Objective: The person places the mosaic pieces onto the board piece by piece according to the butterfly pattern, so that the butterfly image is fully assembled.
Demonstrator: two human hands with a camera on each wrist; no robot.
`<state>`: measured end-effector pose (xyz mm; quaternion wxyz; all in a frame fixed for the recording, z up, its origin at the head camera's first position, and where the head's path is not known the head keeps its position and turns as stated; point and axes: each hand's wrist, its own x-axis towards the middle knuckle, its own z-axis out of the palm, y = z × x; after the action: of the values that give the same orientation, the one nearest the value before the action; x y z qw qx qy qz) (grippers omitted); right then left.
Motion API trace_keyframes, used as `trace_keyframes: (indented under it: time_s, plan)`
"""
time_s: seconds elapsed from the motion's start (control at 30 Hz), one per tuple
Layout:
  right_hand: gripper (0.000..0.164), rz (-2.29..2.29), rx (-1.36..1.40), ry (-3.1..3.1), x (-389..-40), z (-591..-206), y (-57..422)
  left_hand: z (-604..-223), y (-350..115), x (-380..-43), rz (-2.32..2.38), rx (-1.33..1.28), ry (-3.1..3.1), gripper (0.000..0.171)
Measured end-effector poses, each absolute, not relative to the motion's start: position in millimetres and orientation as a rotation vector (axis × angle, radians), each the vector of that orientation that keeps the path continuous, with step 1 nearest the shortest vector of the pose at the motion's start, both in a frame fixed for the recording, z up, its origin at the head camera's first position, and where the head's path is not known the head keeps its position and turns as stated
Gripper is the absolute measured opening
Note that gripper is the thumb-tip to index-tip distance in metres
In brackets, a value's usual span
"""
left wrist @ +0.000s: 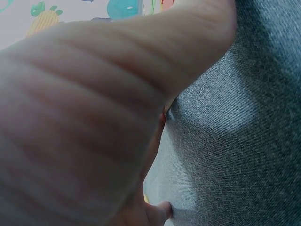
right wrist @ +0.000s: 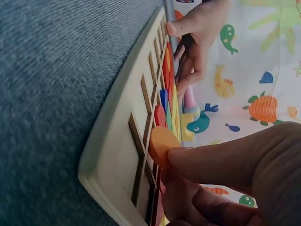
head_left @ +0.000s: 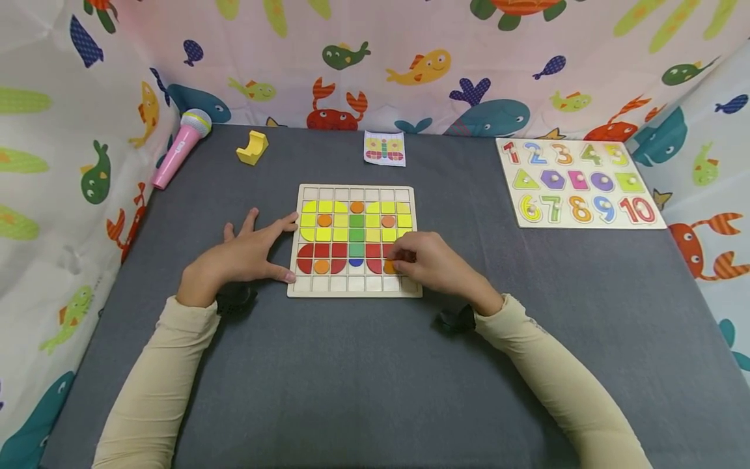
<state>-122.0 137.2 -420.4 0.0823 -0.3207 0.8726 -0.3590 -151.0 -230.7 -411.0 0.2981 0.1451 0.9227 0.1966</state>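
Observation:
A wooden grid board (head_left: 321, 290) lies on the grey cloth, many of its squares filled with yellow, red, green, orange and blue pieces. My right hand (head_left: 432, 262) pinches an orange disc (right wrist: 161, 145) between thumb and fingertips, tilted over a lower right square. Spread wide, my left hand (head_left: 234, 260) touches the board's left edge with thumb and index finger. Behind the board lies a small picture card (head_left: 384, 149) with a similar coloured pattern. The left wrist view shows mostly skin and cloth, and the board is nearly hidden there.
At the back left are a pink toy microphone (head_left: 182, 148) and a yellow notched block (head_left: 252, 148). A number and shape puzzle board (head_left: 580, 183) lies at the back right. A sea-animal printed curtain (head_left: 387, 32) borders the table at the back and sides.

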Motion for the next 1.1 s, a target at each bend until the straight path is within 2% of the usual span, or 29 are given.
trace_keyframes:
  time_s: [0.27,0.5,0.7,1.1]
  plan:
    - [0.007,-1.036,-1.042,2.647,-119.3,-420.3,129.9,-410.6,-231.1,-151.7,0.508,0.382,2.452,0.126]
    - [0.007,-1.024,-0.999,2.653,-118.0,-419.0,134.1,-411.4,-231.7,-150.9,0.518,0.403,2.467,0.124]
    - [0.009,-1.082,-0.889,2.694,-114.3,-413.2,161.1,-411.1,-232.6,-148.3,0.529,0.421,2.481,0.122]
    - [0.008,-1.053,-0.756,2.801,-94.9,-414.6,225.2,-408.9,-232.2,-148.7,0.538,0.412,2.46,0.128]
